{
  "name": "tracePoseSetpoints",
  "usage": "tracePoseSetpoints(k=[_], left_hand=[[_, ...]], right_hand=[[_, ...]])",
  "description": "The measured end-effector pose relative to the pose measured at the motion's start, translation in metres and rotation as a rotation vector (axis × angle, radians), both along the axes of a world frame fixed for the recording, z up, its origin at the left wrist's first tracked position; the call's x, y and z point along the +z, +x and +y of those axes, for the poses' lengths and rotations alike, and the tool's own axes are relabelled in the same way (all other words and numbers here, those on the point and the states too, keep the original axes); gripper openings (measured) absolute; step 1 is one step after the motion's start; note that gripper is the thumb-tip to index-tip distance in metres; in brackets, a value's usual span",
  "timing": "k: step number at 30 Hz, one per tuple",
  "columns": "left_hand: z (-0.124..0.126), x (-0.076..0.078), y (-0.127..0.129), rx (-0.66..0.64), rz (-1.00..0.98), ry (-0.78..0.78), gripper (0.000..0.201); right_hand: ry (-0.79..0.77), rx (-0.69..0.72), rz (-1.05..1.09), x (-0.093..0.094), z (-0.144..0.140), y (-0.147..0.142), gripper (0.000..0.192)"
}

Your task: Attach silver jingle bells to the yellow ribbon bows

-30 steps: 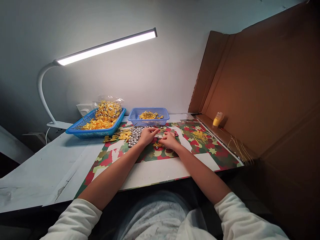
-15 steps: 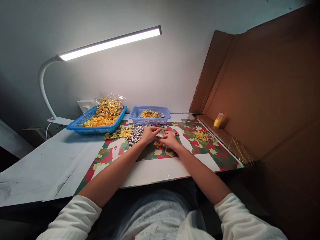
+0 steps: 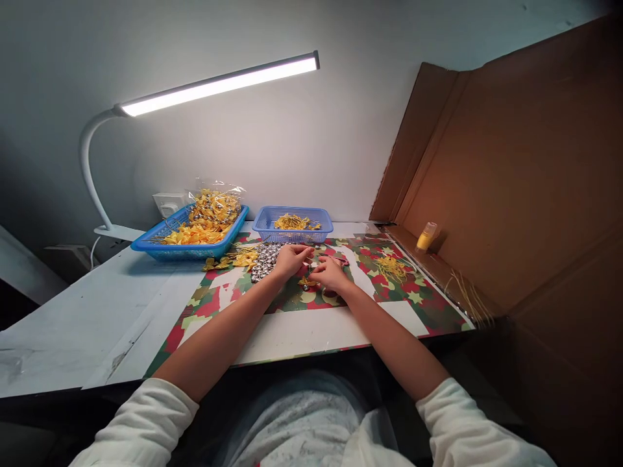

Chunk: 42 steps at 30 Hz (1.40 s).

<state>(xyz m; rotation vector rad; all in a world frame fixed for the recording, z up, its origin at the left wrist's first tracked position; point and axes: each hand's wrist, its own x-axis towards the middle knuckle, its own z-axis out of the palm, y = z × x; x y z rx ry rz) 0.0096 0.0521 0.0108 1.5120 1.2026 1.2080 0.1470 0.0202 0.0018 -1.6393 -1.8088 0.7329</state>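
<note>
The small yellow bow (image 3: 307, 281) lies on the patterned mat (image 3: 389, 305) just below both hands, as half a second ago. The right hand (image 3: 331, 272) and left hand (image 3: 291, 259) have barely shifted; their fingers meet, seemingly pinching something tiny, though I cannot tell what. Beyond sit the silver bells (image 3: 265, 259) and the blue basket (image 3: 294, 226).

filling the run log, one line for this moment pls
left hand: by silver bells | right hand: by yellow bow | grip: unclear | surface: patterned mat

Lit desk lamp (image 3: 219, 84), grey wall (image 3: 292, 149)
</note>
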Motion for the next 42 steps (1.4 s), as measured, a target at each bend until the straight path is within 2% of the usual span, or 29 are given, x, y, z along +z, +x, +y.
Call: tracePoseSetpoints(k=[7, 14, 25, 42], left_hand=[[0.0039, -0.0027, -0.0010, 0.001, -0.037, 0.043, 0.030], [0.0042, -0.0029, 0.0005, 0.020, -0.062, 0.054, 0.030], [0.0042, 0.0031, -0.0009, 0.082, -0.187, 0.064, 0.031], [0.0079, 0.0028, -0.0041, 0.149, -0.324, 0.046, 0.033]], right_hand=[[-0.005, 0.044, 0.016, 0.0018, -0.0021, -0.0001, 0.004], [-0.004, 0.021, -0.007, 0.0060, -0.0056, 0.0001, 0.004], [0.003, 0.017, -0.018, -0.0004, -0.0022, 0.0006, 0.006], [0.023, 0.074, -0.011, -0.0009, -0.0059, 0.0001, 0.005]])
